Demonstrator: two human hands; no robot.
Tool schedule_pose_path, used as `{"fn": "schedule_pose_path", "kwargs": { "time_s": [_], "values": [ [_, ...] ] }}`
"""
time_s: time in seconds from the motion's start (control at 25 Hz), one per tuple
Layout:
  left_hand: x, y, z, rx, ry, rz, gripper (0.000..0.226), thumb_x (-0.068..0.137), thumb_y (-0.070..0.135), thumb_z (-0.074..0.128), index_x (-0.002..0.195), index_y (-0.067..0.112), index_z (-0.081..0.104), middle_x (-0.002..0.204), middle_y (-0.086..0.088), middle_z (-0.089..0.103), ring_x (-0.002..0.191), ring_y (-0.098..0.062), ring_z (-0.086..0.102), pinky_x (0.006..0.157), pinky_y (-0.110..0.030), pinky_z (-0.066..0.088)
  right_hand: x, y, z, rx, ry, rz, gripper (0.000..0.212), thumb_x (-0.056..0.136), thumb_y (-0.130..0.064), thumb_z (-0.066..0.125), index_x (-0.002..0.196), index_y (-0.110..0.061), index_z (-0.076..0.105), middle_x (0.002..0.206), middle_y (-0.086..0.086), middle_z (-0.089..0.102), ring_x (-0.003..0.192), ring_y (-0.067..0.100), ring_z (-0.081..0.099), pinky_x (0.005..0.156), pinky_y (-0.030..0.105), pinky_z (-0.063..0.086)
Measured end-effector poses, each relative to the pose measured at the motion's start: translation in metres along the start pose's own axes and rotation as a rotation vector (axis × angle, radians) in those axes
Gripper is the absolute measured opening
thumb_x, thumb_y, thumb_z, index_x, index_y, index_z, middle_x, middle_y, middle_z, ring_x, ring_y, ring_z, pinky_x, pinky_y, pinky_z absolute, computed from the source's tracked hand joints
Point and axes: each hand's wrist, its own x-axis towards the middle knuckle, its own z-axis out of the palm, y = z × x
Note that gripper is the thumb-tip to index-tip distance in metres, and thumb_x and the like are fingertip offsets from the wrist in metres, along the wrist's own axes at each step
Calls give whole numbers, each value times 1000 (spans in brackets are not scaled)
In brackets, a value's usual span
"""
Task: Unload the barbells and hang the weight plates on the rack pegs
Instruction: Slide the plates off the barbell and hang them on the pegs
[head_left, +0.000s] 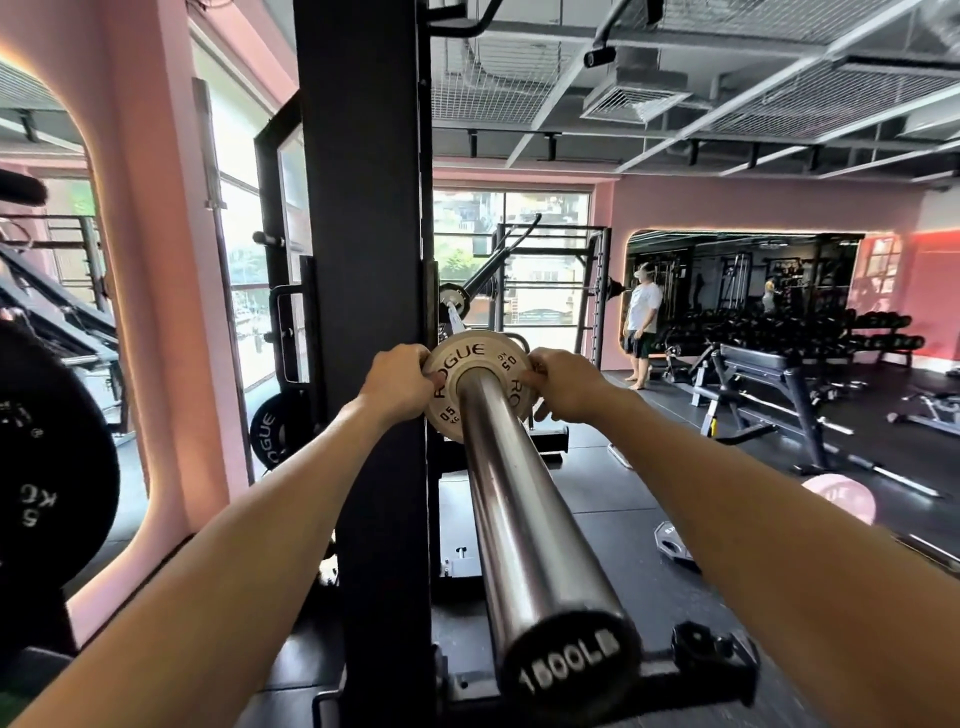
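A chrome barbell sleeve (514, 499) runs from its black end cap marked 1500LB near me out to the black rack upright (363, 260). A small pale Rogue 0.5 kg weight plate (467, 364) sits far down the sleeve, close to the upright. My left hand (397, 382) grips the plate's left edge, fingers curled round the rim. My right hand (563, 382) grips its right edge the same way. Both arms reach out along either side of the sleeve.
Black plates hang at the left (47, 457), and a black Rogue plate (270, 426) sits low on the rack. A pink plate (841, 499) and a small plate (672, 545) lie on the floor at the right. Beyond are a bench (763, 384), dumbbell racks and a person (641, 322).
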Motion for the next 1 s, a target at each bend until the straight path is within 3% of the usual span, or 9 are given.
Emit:
{"fn": "schedule_pose_path", "kwargs": {
  "time_s": [0.2,0.36,0.6,0.72,0.88,1.0],
  "values": [
    [-64,22,-26,-69,8,-22,10,92,21,63,98,14,65,103,-10,69,92,-24,61,74,-29,42,-67,-21,-17,-12,15,-14,17,99,-27,48,100,-13,58,93,8,70,71,28,71,69,36,56],
    [-133,45,-54,-81,62,3,17,91,17,64,106,9,68,101,-9,68,88,-20,54,76,-28,40,-136,-41,-33,-18,11,-30,21,99,-27,48,104,-10,59,102,13,69,85,32,68,82,47,55],
    [-234,80,-99,-77,66,12,11,90,18,65,96,9,68,93,-5,67,89,-22,59,75,-30,43,-241,-73,-66,55,-8,-64,10,99,-25,51,97,-16,55,84,3,65,69,29,72,65,38,57],
    [-274,93,-120,-57,69,44,5,88,16,66,87,11,64,97,-8,70,95,-27,62,82,-36,51,-283,-83,-79,92,-10,-66,10,98,-25,54,98,-15,55,82,2,66,58,22,68,54,27,47],
    [-309,103,-148,-16,83,54,15,90,15,64,103,9,67,105,-11,69,99,-27,61,80,-31,47,-321,-106,-86,133,-29,-57,13,98,-26,53,100,-14,55,81,1,67,55,22,65,56,28,46],
    [-327,96,-183,-14,91,33,18,91,15,63,106,8,67,108,-12,69,103,-28,61,88,-36,49,-337,-138,-85,204,-33,-74,12,98,-25,53,101,-14,56,85,5,68,52,20,63,57,30,51]
  ]
}}
